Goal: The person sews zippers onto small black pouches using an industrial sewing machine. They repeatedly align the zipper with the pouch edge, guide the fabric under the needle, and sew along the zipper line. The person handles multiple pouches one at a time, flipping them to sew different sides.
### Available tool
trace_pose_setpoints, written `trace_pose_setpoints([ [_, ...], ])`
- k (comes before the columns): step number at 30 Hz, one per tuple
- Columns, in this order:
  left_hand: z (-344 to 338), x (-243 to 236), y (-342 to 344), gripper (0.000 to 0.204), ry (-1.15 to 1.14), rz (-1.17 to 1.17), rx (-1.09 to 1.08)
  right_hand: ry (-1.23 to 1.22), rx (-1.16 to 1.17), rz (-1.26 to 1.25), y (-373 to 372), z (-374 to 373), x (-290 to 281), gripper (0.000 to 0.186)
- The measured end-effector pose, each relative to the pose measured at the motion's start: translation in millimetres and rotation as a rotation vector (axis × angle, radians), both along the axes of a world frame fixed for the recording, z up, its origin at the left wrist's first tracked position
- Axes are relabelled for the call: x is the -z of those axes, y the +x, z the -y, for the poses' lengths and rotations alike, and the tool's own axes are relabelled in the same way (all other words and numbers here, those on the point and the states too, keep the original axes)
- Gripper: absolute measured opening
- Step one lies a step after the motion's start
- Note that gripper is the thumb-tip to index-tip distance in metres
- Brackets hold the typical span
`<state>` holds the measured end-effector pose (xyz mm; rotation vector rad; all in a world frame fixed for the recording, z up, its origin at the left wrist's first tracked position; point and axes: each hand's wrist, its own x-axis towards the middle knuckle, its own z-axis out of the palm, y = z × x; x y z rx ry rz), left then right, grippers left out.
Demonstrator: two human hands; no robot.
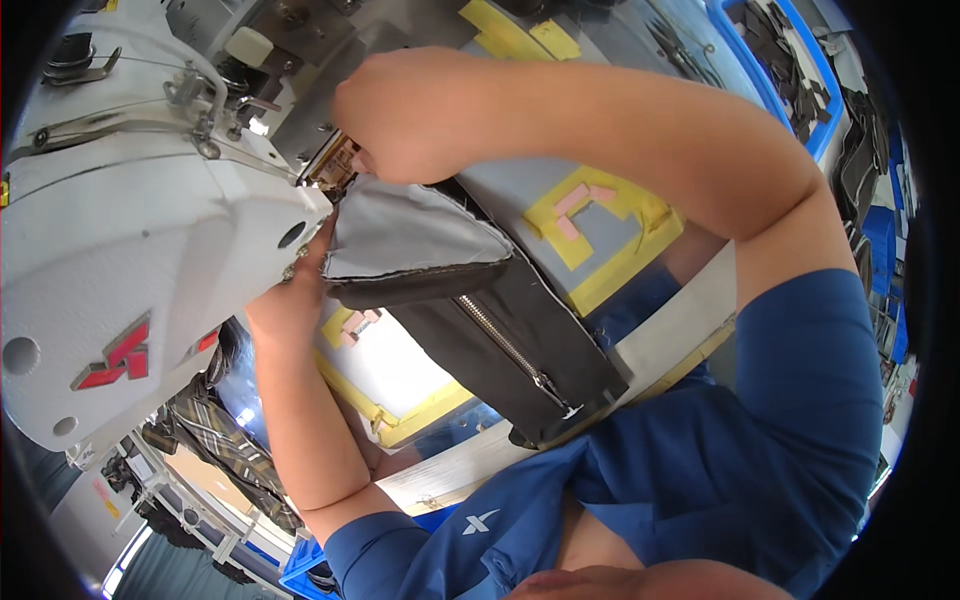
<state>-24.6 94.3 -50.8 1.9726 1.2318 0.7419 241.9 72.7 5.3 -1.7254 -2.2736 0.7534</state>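
Observation:
A dark fabric piece with a metal zipper [520, 375] and grey lining [410, 230] lies under the white sewing machine head [140, 260]. My right hand [410, 110] is curled at the needle area, thumb tip beside the metal presser parts [335, 165], on the fabric's upper end; what its fingers hold is hidden. My left hand [290, 300] reaches up along the left edge of the fabric, partly behind the machine head, one finger extended toward the needle; its other fingers are hidden.
Yellow-taped guides with pink blocks [600, 225] sit on the table beside the fabric. Scissors [680, 50] and a blue tray [830, 95] of dark pieces are at the upper right. Plaid fabric [220, 445] hangs at the lower left. A pale table edge [440, 480] runs before my body.

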Motion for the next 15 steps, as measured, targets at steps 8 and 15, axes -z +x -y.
trace_pose_setpoints([
  [8, 5, -11, 2, 0.025, 0.133, -0.184, 0.040, 0.002, -0.014, -0.001, -3, -1, 5, 0.030],
  [15, 6, -18, -3, 0.026, 0.204, -0.299, 0.093, -0.016, -0.009, -0.032, -1, 1, 1, 0.031],
])
